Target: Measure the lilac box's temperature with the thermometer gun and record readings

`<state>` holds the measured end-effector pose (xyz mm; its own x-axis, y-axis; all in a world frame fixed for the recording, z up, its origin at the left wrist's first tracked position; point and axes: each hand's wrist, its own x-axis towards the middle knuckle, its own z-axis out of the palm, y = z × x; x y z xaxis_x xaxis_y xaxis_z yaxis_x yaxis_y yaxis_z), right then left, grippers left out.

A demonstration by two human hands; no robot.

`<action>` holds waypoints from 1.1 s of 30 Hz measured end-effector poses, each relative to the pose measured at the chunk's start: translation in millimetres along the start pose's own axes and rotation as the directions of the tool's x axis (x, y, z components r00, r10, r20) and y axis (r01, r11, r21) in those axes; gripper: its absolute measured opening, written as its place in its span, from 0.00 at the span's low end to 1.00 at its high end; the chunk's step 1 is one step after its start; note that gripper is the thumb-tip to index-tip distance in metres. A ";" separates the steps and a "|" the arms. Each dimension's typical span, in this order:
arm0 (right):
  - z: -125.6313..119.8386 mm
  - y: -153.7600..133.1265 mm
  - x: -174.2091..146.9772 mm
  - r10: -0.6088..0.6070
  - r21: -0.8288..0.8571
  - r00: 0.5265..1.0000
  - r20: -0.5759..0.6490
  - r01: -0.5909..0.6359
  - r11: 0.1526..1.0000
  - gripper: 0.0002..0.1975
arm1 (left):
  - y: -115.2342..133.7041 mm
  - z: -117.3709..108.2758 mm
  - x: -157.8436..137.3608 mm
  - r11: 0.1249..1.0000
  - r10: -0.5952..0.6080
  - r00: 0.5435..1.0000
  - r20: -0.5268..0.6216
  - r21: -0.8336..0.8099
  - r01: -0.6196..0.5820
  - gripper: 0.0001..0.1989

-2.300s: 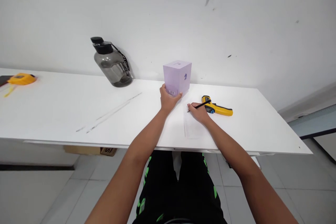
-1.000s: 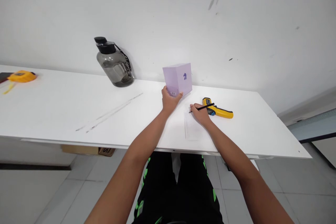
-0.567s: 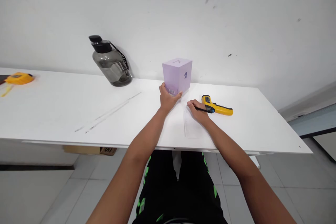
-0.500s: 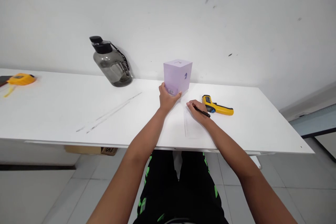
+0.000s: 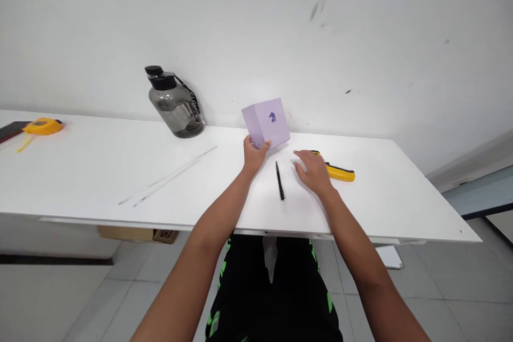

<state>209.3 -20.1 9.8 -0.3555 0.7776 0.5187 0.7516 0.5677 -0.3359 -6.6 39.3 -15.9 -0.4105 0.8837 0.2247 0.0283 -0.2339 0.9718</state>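
**Purple box (image 5: 269,122) in the left hand (image 5: 254,160), right hand (image 5: 315,172) holding nothing**

The purple box sits just beyond the left fingers, which are clamped on its lower near corner: thumb on the face that bears a dark horse-head mark, the other fingers round the far side. It looks tilted; whether its base meets the desk (image 5: 92,163) all along, I cannot tell.

The right fingers are apart, the thumb well clear of the forefinger, with nothing between them. They point toward the purple box without touching it.

Between the two hands, on the near side of the fingertips, a black pen (image 5: 279,180) lies on the desk, tip away from the person. Partly behind the right fingers is a yellow handheld device (image 5: 340,173); contact with it cannot be made out.

Farther out, beyond the left fingers and to their left, stands a grey bottle (image 5: 176,109); a yellow tape measure (image 5: 44,126) lies much farther left.

The step in hand seems to be handling the purple box, with the pen laid aside. From here, turning the purple box would call for keeping the left pinch firm, while a second grip would need the right fingers to reach its free side.
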 end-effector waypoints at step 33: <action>-20.8 14.6 2.5 0.666 -0.188 0.744 -0.052 -0.662 0.726 0.30 | 2.7 2.7 -8.9 0.998 0.055 0.994 0.093 0.012 -0.056 0.36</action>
<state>231.0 -15.5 22.5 0.2645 0.9427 0.2032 0.8850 -0.1535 -0.4396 -0.4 31.9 -15.1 -0.3222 0.9033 0.2832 0.0625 -0.2782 0.9585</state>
